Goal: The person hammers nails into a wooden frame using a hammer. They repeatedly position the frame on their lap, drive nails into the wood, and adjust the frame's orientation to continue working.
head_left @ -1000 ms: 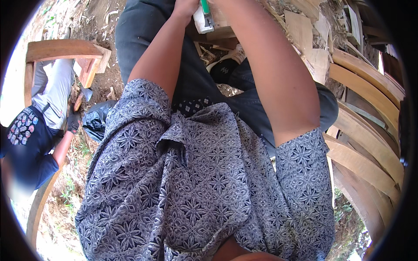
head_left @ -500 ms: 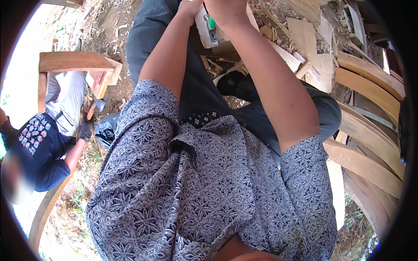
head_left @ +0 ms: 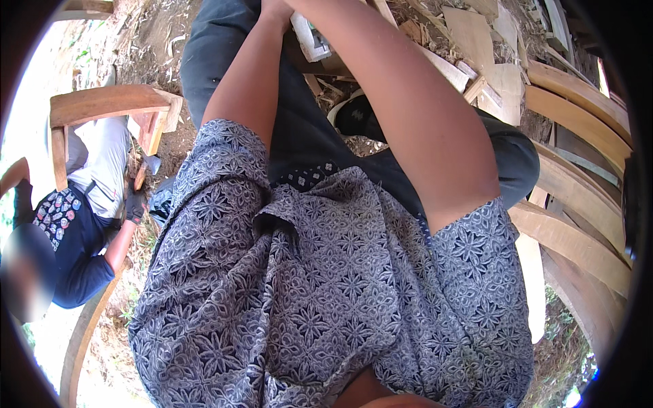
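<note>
Both of my bare forearms stretch forward over my dark trousers. The back part of my left hand point(head_left: 277, 8) shows at the upper edge, its fingers cut off or hidden. My right forearm point(head_left: 401, 81) also runs out through the upper edge, taking the right hand out of sight. Between the two arms lies a pale grey, metal-looking piece point(head_left: 311, 42), only partly visible, set close to my left wrist. Its kind cannot be made out, nor whether either hand touches it.
Flat wood offcuts point(head_left: 469, 41) and shavings litter the ground ahead. Curved wooden boards point(head_left: 571, 183) are stacked at the right. At the left, a gloved co-worker point(head_left: 78, 231) holds a hatchet point(head_left: 144, 171) beside a curved wooden frame point(head_left: 109, 103).
My forearms have slid forward and left, carrying the right hand past the upper edge. A green part beside the pale piece has gone from sight. The co-worker's far arm has lifted.
</note>
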`<control>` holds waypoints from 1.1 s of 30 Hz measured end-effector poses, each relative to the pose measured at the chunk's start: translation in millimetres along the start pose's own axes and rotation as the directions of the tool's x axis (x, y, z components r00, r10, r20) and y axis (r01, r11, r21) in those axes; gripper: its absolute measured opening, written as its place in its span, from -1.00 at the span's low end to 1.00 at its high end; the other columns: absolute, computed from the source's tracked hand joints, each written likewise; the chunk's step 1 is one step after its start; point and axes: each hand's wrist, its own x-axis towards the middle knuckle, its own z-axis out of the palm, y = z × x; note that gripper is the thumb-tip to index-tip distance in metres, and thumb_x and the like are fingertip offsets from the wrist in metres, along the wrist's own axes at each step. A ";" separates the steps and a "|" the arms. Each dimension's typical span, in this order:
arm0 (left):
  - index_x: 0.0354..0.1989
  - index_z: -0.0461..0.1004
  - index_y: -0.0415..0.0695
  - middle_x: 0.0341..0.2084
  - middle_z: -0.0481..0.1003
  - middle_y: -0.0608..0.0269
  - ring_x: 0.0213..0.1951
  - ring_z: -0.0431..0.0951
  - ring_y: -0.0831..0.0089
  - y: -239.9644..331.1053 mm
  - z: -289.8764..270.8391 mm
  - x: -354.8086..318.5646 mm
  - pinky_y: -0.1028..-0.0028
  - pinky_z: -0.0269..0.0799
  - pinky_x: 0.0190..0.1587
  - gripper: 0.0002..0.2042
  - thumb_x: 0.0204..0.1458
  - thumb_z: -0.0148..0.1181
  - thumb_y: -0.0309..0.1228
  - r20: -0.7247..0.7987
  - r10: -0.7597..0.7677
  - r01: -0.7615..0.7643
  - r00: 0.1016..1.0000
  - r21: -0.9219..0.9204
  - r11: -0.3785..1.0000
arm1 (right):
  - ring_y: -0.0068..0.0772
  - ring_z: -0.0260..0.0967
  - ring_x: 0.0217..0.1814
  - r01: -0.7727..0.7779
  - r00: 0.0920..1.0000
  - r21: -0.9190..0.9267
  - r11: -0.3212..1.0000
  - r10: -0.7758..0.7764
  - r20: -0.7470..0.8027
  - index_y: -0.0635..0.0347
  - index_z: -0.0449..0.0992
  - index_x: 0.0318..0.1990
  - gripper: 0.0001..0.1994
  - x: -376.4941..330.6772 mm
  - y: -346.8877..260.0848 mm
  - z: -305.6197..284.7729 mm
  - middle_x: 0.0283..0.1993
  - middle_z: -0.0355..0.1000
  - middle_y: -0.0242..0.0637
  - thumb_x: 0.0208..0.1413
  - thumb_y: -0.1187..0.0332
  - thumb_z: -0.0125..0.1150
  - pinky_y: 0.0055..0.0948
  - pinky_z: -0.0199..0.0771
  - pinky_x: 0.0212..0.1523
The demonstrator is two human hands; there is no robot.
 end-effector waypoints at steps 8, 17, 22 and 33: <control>-0.01 0.60 -0.35 -0.20 0.65 0.05 -0.19 0.65 0.32 0.7 9.0 -9.9 0.31 0.53 -0.14 -0.61 0.20 0.23 -0.22 0.003 0.006 -0.006 1.000 0.037 0.999 | 0.32 0.56 -0.07 -0.192 0.978 -0.156 0.969 0.201 0.049 0.47 0.64 -0.33 -0.33 73.4 28.3 -7.6 -0.30 0.56 0.34 0.18 -0.17 0.10 0.07 0.55 -0.06; 0.32 0.31 -0.35 0.07 0.52 -0.05 0.06 0.52 0.27 13.4 9.9 -12.8 0.29 0.47 0.01 -0.32 0.25 0.17 0.01 -0.111 -0.119 0.122 0.987 0.016 0.992 | 0.09 0.64 -0.25 -0.079 0.997 0.000 0.997 0.079 0.006 0.45 0.65 -0.35 -0.33 67.2 -14.2 -54.3 -0.41 0.58 0.18 0.18 -0.19 0.14 -0.09 0.57 -0.27; 0.47 0.12 -0.24 0.28 0.37 -0.07 0.23 0.41 0.23 69.9 -30.5 -55.8 0.24 0.35 0.21 -0.31 0.38 -0.05 0.05 -0.198 0.160 -0.184 0.967 -0.112 0.976 | -0.41 0.33 -0.67 -0.214 0.970 0.212 0.953 0.183 0.158 0.27 0.48 -0.45 -0.47 49.5 -66.2 -124.0 -0.67 0.34 -0.36 0.27 -0.10 0.19 -0.41 0.29 -0.64; 0.38 0.19 -0.35 0.21 0.38 -0.07 0.18 0.46 0.16 255.1 -292.0 -185.5 0.21 0.42 0.18 -0.33 0.30 0.12 -0.05 -0.575 0.672 -0.786 0.467 0.079 0.614 | -0.57 -0.01 -0.55 -0.137 0.942 0.469 0.873 0.261 -0.211 0.00 0.17 -0.52 -0.55 75.2 24.7 -355.3 -0.61 0.01 -0.51 0.36 0.16 0.24 -0.46 0.21 -0.38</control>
